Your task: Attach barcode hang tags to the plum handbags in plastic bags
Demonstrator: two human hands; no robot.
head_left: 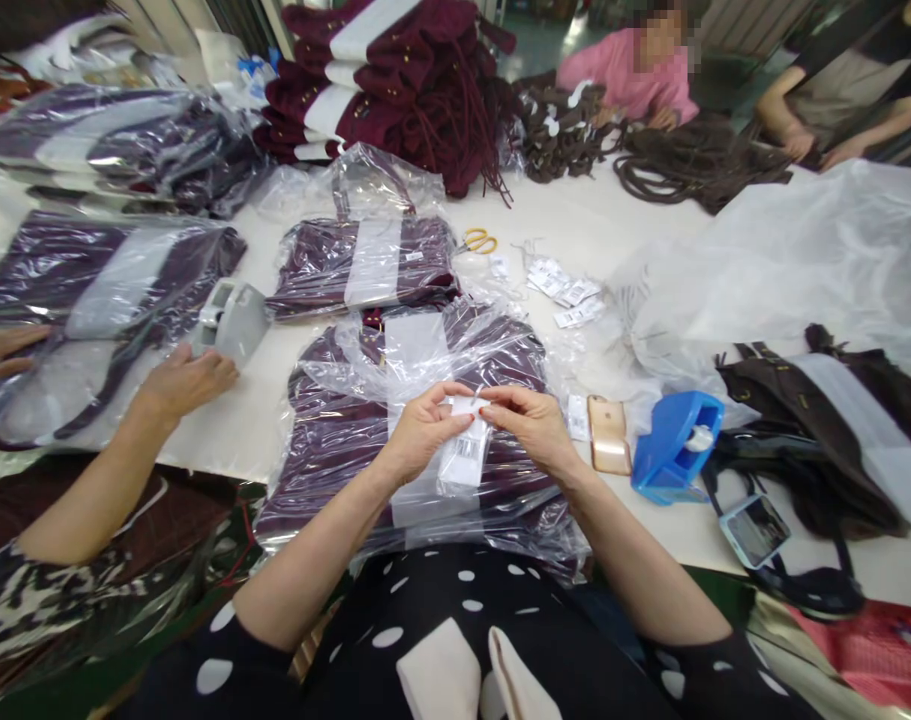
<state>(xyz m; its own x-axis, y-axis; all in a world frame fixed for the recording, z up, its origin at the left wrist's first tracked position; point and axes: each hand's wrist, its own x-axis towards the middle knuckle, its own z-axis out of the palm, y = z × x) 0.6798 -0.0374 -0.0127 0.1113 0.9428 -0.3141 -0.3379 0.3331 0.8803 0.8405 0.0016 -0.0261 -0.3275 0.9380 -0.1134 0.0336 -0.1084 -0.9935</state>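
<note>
Both hands meet over a plastic-wrapped maroon bag point(327, 450) lying in front of me, with a pale band across its middle. My left hand point(425, 430) pinches the upper left edge of a white tag point(464, 462) printed with a barcode. On the tag's upper right, my right hand point(526, 420) closes thumb and forefinger near a thin tie, whose details are too small to make out. The tag hangs over the clear plastic. Behind lies another wrapped maroon bag point(320, 265).
Right of the wrapped bag are a gold phone point(609, 435), a blue tape dispenser point(669, 450) and dark bags point(807, 400). Yellow-handled scissors point(479, 241) and loose tags point(564, 285) lie behind. At left, a co-worker's hand point(192, 380) is beside a grey tape dispenser point(234, 320).
</note>
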